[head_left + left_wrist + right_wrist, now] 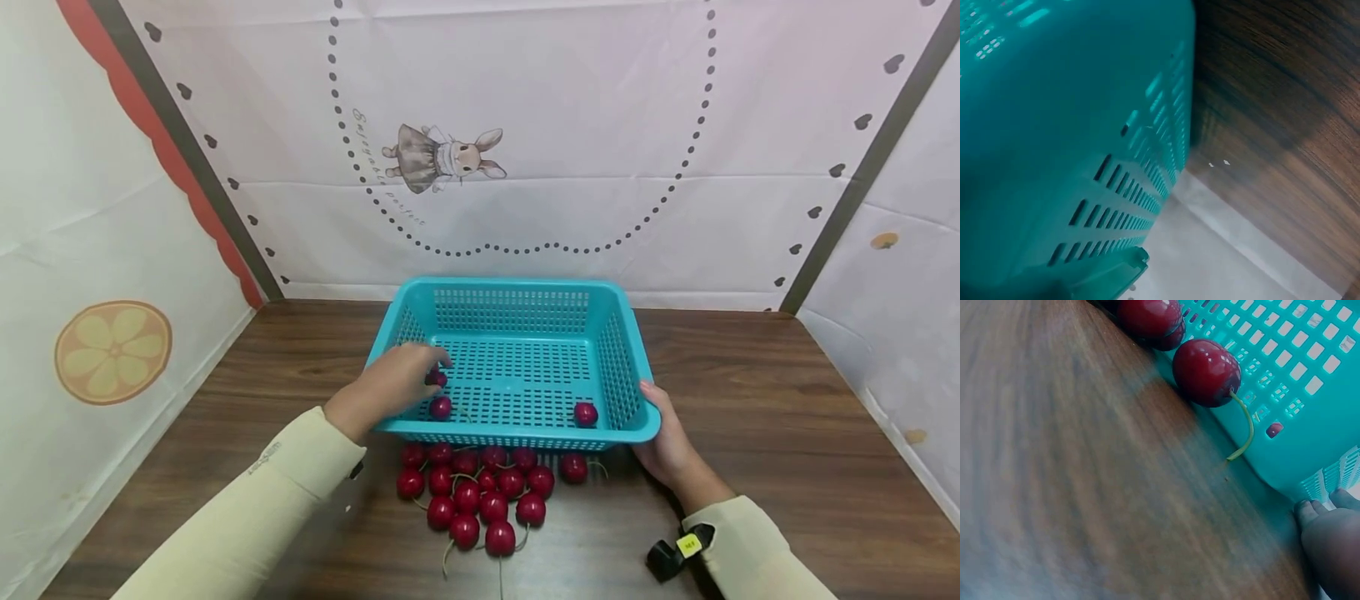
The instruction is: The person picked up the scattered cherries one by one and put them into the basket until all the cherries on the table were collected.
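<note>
A turquoise plastic basket [510, 439] with slotted walls sits on the wooden table. My left hand [397, 379] reaches over its left side, fingers and thumb around a dark red cherry [441, 379] just inside. Below those fingers another cherry [440, 407] lies on the basket floor, and a third cherry [586, 414] rests near the front right corner. With my right hand [670, 442] I grip the basket's right front corner, thumb at the rim. In the left wrist view the slotted basket wall [1116, 187] fills the left side; the left hand's fingers are out of that view.
Several cherries with green stems [492, 507] lie grouped on the table [750, 400] before the basket. One stemmed cherry [1207, 373] is close by the front wall, right of the group. White printed cloth [570, 125] stands behind and along both sides.
</note>
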Available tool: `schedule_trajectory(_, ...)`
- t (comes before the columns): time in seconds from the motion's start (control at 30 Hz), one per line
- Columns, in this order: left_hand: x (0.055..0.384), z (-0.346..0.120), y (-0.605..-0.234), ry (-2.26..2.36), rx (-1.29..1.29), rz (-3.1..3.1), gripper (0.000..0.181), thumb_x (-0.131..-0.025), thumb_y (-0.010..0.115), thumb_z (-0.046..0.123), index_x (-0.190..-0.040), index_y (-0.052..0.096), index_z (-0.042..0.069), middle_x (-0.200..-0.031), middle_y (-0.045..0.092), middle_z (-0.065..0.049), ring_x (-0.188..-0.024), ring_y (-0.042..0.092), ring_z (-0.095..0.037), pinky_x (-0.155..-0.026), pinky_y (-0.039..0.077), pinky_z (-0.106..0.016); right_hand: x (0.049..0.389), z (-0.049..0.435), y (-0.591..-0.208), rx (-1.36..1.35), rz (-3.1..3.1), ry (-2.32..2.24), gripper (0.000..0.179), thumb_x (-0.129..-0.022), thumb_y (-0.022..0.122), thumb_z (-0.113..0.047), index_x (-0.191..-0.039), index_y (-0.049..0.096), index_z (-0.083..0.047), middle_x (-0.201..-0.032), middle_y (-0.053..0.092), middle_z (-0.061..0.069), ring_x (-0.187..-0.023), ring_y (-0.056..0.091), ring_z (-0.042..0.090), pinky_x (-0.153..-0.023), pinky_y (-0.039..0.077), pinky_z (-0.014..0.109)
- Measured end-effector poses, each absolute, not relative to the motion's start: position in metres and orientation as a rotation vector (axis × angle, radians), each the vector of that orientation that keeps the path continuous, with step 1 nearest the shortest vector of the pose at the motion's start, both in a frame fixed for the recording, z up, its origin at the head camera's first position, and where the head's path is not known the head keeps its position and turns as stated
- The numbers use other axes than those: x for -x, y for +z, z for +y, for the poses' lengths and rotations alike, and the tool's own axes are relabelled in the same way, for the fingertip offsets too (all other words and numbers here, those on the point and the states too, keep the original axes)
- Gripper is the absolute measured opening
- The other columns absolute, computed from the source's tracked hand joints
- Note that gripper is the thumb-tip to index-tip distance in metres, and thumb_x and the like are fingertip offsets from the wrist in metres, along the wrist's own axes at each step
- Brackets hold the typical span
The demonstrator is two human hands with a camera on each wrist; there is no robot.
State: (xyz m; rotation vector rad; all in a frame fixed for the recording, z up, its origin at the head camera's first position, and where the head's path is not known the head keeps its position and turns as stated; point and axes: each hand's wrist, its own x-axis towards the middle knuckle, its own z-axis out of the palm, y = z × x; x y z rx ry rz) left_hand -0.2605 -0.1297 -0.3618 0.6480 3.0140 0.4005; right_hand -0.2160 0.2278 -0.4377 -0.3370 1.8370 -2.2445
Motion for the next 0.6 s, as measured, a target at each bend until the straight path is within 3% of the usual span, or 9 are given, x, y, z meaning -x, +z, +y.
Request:
schedule_trajectory(0.33, 0.26, -0.127, -0.376, 0.077, -0.744, 3.074, 0.045, -0.084, 0.081, 0.022, -0.125, 0.068, 0.008, -0.106, 0.075, -0.012, -0.089, 0.072, -0.028, -0.086, 0.06, -0.05, 0.21, 0.227, -0.44, 0.324, 1.845, -2.221, 0.07, -0.105, 0.017, -0.055, -0.16, -0.007, -0.019, -0.166, 0.002, 0.014, -0.148, 0.014, 0.042, -0.1, 0.046, 0.016)
schedule_trajectory(0.6, 0.259, -0.127, -0.374, 0.031, -0.746, 3.072, 0.04, -0.084, 0.081, 0.019, -0.121, 0.071, 0.009, -0.105, 0.076, -0.011, -0.082, 0.071, -0.026, -0.088, 0.059, -0.05, 0.213, 0.224, -0.439, 0.328, 1.867, -2.212, 0.07, -0.105, 0.017, -0.054, -0.16, -0.006, -0.019, -0.165, 0.004, 0.014, -0.147, 0.015, 0.041, -0.099, 0.045, 0.015)
